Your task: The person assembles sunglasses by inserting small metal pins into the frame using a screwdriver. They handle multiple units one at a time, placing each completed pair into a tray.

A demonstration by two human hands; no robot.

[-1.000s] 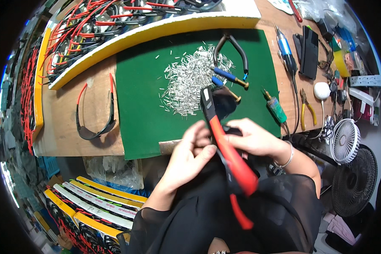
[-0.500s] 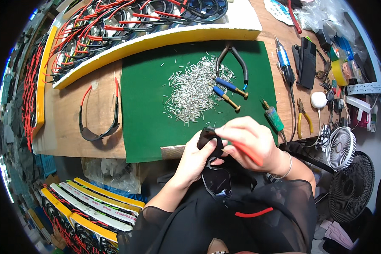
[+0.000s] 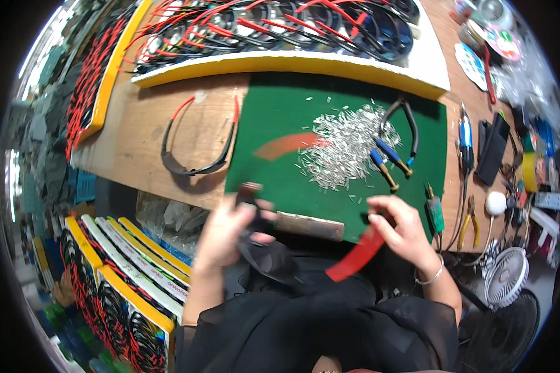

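Note:
My left hand (image 3: 225,227) grips a pair of dark glasses (image 3: 270,268) at the near edge of the green mat (image 3: 267,112); motion smears both. Off to the right, my right hand (image 3: 401,231) has its thumb and fingers curled together, and whatever they hold is hidden. A blurred red strip (image 3: 354,256), shaped like a temple tip, runs down-left from just below the right thumb; whether the fingers grip it I cannot tell. Another smeared red strip (image 3: 286,146) shows over the mat, left of a heap of small silvery pins (image 3: 345,149).
Two blue-handled screwdrivers (image 3: 384,173) and dark-handled pliers (image 3: 410,127) lie by the heap. Another pair of red-tipped glasses (image 3: 196,171) rests at left. Trays of glasses have yellow edges (image 3: 280,67). Yellow pliers (image 3: 471,227), a green-handled tool (image 3: 436,214) and a white fan (image 3: 507,276) stand right.
My hands have moved apart: the left, with the glasses, to the left, the right away from them. The whole view has shifted, so the table appears farther right.

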